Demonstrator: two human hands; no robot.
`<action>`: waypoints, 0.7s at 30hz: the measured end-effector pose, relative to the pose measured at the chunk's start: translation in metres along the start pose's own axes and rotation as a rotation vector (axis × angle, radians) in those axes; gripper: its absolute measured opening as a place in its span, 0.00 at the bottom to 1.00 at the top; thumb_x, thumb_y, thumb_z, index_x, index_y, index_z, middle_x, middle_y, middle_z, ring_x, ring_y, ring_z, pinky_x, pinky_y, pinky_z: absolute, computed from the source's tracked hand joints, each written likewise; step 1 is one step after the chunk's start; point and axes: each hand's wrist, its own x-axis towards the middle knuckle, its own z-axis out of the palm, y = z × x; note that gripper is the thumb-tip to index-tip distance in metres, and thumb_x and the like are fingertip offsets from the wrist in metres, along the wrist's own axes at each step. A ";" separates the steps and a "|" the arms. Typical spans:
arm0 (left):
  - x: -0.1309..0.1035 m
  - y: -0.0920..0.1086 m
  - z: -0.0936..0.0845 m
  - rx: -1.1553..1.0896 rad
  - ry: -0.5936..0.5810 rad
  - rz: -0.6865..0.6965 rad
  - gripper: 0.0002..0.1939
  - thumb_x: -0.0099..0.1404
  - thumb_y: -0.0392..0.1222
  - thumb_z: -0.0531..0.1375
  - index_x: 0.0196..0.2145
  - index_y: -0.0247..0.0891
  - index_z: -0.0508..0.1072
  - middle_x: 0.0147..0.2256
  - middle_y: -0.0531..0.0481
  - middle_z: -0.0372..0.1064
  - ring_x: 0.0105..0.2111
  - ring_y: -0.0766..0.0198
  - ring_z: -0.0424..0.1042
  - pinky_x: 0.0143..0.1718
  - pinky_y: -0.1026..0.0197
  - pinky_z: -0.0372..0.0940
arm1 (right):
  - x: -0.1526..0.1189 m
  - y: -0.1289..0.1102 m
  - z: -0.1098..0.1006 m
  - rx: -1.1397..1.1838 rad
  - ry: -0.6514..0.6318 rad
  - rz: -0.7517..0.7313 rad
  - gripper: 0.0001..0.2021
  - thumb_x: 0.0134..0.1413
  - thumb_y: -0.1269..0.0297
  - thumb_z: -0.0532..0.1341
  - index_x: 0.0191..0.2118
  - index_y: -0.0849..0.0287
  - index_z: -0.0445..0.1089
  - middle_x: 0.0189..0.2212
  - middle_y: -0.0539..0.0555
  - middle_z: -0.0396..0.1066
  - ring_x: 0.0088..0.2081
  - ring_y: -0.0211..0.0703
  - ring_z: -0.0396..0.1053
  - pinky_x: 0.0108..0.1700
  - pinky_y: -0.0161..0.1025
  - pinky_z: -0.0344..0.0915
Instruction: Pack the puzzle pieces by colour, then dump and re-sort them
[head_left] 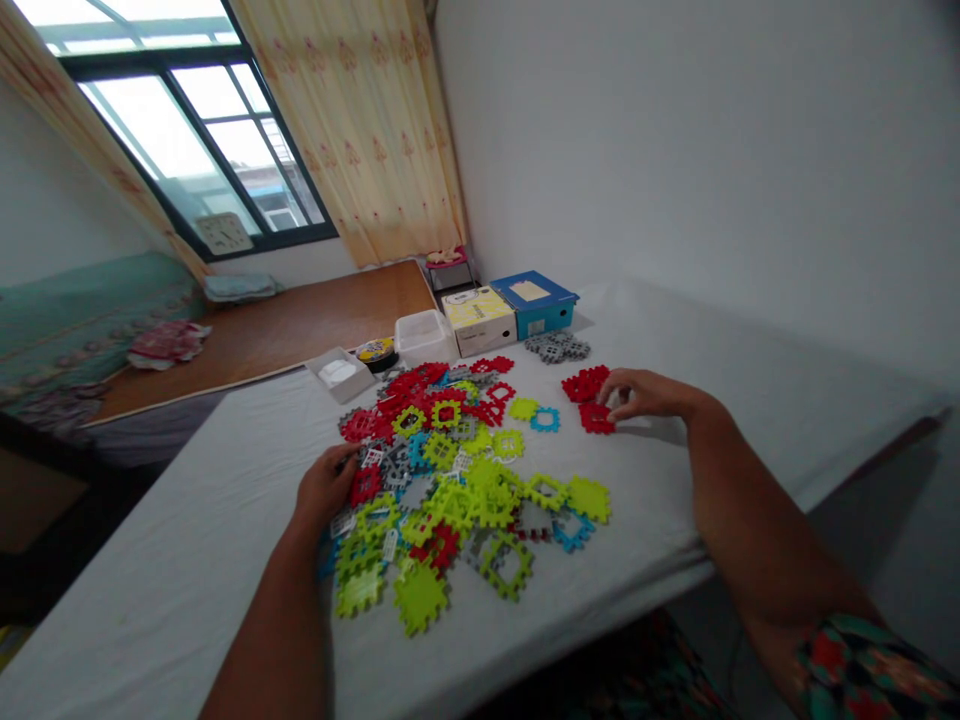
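Observation:
On the white-covered table (pixel 187 520) lies a large heap of flat toothed plastic pieces (pixel 480 490) in green, red, grey, blue and white. My left hand (pixel 328 485) rests at the heap's left edge, its fingertips by red and grey pieces; whether they grip one cannot be made out. To the right of the heap, my right hand (pixel 637 392) has its thumb and fingers at the edge of a red piece (pixel 596 418). Other red pieces (pixel 585 383) lie just behind it. A group of grey pieces (pixel 557 347) sits farther back.
Behind the heap stand a white tray (pixel 341 375), a round black-rimmed tin (pixel 376 353), a clear plastic container (pixel 425 337), a yellow-and-white box (pixel 480 320) and a blue box (pixel 534 302). A wall (pixel 675 150) borders the right side.

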 end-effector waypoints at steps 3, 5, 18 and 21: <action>0.000 -0.001 0.000 -0.007 0.014 0.007 0.19 0.64 0.45 0.51 0.47 0.41 0.76 0.50 0.48 0.74 0.49 0.57 0.73 0.49 0.59 0.68 | 0.000 -0.007 0.004 0.098 -0.194 0.031 0.23 0.46 0.45 0.64 0.40 0.60 0.78 0.34 0.57 0.76 0.32 0.43 0.71 0.34 0.37 0.66; 0.000 -0.001 0.001 -0.008 0.018 0.003 0.19 0.64 0.46 0.51 0.47 0.42 0.76 0.50 0.49 0.74 0.49 0.57 0.73 0.50 0.58 0.67 | 0.001 -0.010 0.010 0.160 -0.384 0.085 0.25 0.46 0.45 0.63 0.42 0.61 0.77 0.30 0.56 0.76 0.28 0.41 0.71 0.29 0.35 0.65; -0.001 0.000 0.004 0.002 0.001 -0.029 0.19 0.66 0.44 0.51 0.49 0.40 0.75 0.53 0.47 0.72 0.52 0.58 0.71 0.53 0.58 0.64 | 0.028 -0.047 0.044 0.151 -0.222 -0.066 0.21 0.56 0.49 0.57 0.40 0.64 0.75 0.27 0.54 0.74 0.24 0.37 0.68 0.28 0.33 0.64; -0.002 0.002 0.004 -0.026 0.003 -0.037 0.18 0.66 0.43 0.52 0.49 0.42 0.75 0.52 0.48 0.72 0.51 0.59 0.72 0.53 0.59 0.64 | 0.052 -0.074 0.069 -0.065 -0.102 -0.206 0.15 0.57 0.59 0.57 0.42 0.63 0.75 0.34 0.56 0.77 0.31 0.41 0.72 0.35 0.35 0.65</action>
